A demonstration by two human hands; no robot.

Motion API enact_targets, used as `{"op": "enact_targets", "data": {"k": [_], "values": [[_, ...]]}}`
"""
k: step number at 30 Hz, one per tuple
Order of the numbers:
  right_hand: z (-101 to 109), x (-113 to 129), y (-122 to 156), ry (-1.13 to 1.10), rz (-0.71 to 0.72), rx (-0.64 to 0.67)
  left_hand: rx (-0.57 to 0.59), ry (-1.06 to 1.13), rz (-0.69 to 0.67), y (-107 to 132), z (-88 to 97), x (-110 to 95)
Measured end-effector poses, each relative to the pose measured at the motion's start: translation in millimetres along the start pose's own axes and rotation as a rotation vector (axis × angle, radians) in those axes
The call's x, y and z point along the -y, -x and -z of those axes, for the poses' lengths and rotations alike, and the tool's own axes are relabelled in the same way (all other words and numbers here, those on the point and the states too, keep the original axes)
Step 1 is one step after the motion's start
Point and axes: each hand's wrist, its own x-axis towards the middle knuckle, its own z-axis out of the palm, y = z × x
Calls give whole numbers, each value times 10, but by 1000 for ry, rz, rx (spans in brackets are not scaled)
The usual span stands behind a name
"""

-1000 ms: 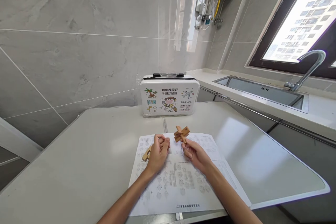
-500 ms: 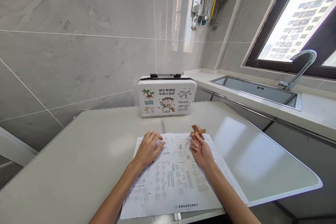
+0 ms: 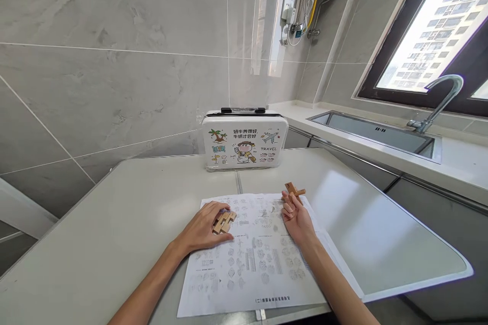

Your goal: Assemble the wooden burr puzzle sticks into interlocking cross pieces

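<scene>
My right hand (image 3: pixel 298 219) pinches an interlocking wooden puzzle piece assembly (image 3: pixel 293 190), brown notched sticks crossing one another, above the far right part of the paper. Part of it is hidden behind my fingers. My left hand (image 3: pixel 208 226) is curved around several light wooden puzzle pieces (image 3: pixel 224 222) lying close together on the sheet, its thumb and fingers apart on either side of them. Beneath both hands spreads a printed instruction sheet (image 3: pixel 251 284), covered with small diagrams and columns of text.
A white carrying case (image 3: pixel 244 144) with cartoon prints and a black handle stands at the back of the white table (image 3: pixel 125 213). On the right run a counter with a sink (image 3: pixel 377 132) and a faucet (image 3: pixel 442 101). A tiled wall closes off the back.
My left hand has shifted left and down, uncovering the light wooden pieces beneath it. My right hand still holds its pieces, with only a slight shift. The view has moved slightly.
</scene>
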Motion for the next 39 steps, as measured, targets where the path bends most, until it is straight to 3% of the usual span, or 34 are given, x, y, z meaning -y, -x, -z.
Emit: {"op": "enact_targets", "data": {"k": [29, 34, 39], "values": [[-64, 56, 21, -34, -8, -20, -2, -85, -67, -18, -110, -69], [-151, 26, 59, 64, -107, 7, 1, -89, -62, -12, -87, -69], [-267, -59, 155, 310, -140, 138, -20, -82, -13, 2, -14, -11]]}}
